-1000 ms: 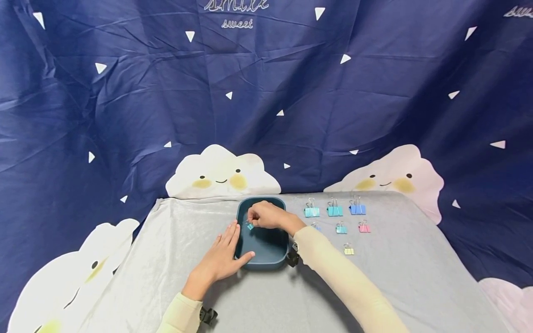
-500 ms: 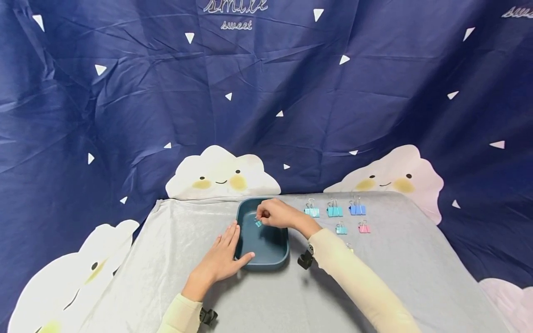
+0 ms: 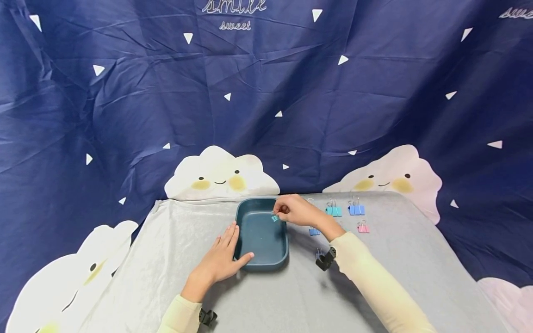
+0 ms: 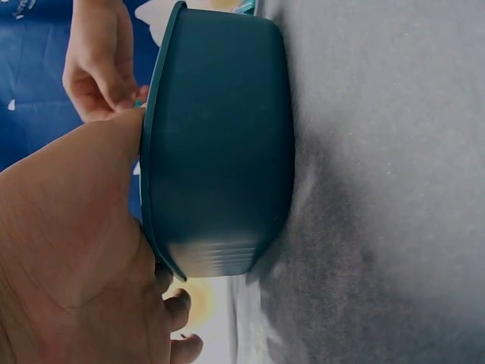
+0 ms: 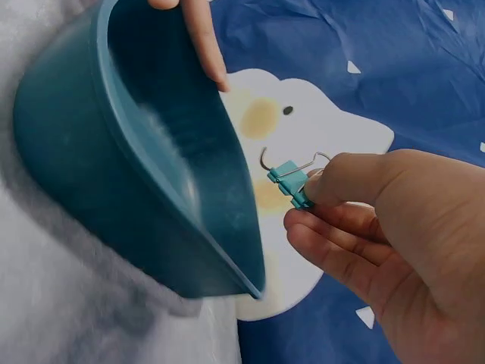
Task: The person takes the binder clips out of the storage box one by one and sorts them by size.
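A small teal binder clip [image 5: 290,180] with wire handles is pinched between the thumb and fingers of my right hand [image 3: 299,212]. In the head view that hand is over the back right rim of a dark teal bin [image 3: 261,267], the clip hanging just inside the rim line. My left hand [image 3: 218,256] rests on the bin's left side, fingers straight along the rim and thumb across the front left corner. The left wrist view shows the palm against the bin's rim [image 4: 151,152]. Inside, the bin's floor shows bare.
Right of the bin, binder clips lie in rows on the grey cloth [image 3: 266,300]: a teal clip [image 3: 334,211], a large blue clip [image 3: 356,210], a pink clip [image 3: 363,228] and a smaller blue clip [image 3: 314,231]. My right arm hides others. A navy curtain [image 3: 266,92] hangs behind.
My right hand has moved right with the teal binder clip, from over the bin's left side to its right rim. The left hand has stayed on the bin.
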`<state>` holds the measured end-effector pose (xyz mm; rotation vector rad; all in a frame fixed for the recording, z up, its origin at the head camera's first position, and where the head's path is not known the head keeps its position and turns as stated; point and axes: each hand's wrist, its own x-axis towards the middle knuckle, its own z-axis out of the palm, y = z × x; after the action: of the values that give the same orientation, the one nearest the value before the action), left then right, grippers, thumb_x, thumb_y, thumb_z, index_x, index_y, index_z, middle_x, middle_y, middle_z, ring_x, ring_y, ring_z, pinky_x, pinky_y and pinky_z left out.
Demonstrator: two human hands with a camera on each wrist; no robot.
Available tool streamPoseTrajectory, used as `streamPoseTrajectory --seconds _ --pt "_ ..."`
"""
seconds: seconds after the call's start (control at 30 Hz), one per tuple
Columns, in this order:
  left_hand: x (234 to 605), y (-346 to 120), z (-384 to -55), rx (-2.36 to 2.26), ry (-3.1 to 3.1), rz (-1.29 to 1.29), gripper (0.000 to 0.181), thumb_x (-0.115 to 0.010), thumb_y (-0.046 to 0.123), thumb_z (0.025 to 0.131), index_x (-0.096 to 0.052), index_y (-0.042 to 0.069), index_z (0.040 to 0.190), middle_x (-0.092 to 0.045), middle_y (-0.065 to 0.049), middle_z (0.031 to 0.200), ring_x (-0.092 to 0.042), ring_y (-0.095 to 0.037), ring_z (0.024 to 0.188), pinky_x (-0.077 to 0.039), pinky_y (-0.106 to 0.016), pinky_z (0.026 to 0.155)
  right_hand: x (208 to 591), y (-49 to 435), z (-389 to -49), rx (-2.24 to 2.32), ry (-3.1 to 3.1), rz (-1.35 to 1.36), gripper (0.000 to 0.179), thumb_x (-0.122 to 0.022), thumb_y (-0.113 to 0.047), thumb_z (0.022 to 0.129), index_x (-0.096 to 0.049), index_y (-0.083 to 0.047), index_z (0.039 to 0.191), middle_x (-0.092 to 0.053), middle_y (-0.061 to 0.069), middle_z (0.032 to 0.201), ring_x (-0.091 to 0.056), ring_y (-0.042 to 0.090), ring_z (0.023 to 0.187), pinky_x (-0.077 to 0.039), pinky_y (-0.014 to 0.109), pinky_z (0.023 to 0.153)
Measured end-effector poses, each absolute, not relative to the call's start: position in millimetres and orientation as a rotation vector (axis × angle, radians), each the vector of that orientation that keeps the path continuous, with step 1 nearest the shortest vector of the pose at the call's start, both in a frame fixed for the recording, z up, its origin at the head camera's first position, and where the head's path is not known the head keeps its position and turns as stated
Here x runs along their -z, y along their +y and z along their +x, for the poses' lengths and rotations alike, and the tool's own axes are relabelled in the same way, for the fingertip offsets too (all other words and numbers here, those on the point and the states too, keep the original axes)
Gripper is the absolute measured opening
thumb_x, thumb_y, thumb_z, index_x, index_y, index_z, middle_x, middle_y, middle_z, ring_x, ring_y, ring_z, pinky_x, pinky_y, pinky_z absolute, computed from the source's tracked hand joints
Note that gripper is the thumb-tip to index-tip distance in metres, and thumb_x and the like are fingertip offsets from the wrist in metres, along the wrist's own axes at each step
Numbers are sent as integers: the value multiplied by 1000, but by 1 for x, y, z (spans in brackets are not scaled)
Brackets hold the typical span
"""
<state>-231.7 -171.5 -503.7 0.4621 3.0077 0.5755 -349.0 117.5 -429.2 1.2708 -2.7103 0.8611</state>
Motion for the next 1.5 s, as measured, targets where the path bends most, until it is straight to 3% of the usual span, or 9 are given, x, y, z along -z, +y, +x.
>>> streamPoseTrajectory --seconds 0.33,0.57,0.83,1.13,1.27,1.37,1.5 --pt "508 -174 -232 -584 3022 470 104 -51 72 102 -18 0 170 -9 -12 181 -15 -32 167 -21 -59 134 422 158 -340 -886 -2661 1162 9 -74 -3 92 -79 -11 95 -72 -2 89 -64 6 78 -57 25 72" --pt "507 -173 -233 -579 3018 474 104 -51 72 102 -17 1 170 -8 -11 181 -14 -31 168 -21 -59 134 417 192 -334 -911 -2719 1039 10 -75 -3 96 -78 -13 98 -72 -4 91 -64 7 80 -56 26 72" --pt "507 -174 -233 -580 3011 479 104 -51 72 102 -15 2 170 -7 -11 181 -13 -31 168 -20 -58 135 421 226 -323 -936 -2682 971 10 -77 2 92 -76 -7 95 -71 -1 89 -64 6 80 -58 25 72" --pt "508 -173 -233 -582 3007 476 104 -50 72 102 -14 2 170 -7 -12 181 -13 -32 168 -20 -58 135 427 268 -310 -906 -2716 844 12 -77 1 91 -76 -11 95 -72 -1 92 -61 4 83 -57 25 74" --pt "508 -173 -233 -577 3008 480 104 -51 72 102 -16 1 170 -7 -13 181 -14 -33 168 -21 -59 134 435 286 -305 -980 -2734 794 9 -76 3 91 -75 -6 94 -71 3 90 -60 2 76 -57 24 61" --pt "507 -173 -233 -579 3007 480 104 -51 71 102 -16 1 170 -7 -12 181 -14 -33 168 -21 -59 134 442 298 -301 -1022 -2738 768 9 -76 5 90 -75 -3 94 -72 6 89 -61 0 73 -58 22 59" --pt "507 -173 -233 -588 3007 483 104 -52 71 102 -16 1 170 -7 -13 181 -14 -33 167 -20 -59 134 451 312 -296 -975 -2739 733 13 -77 6 88 -75 -6 92 -73 4 90 -61 -3 80 -60 21 72"
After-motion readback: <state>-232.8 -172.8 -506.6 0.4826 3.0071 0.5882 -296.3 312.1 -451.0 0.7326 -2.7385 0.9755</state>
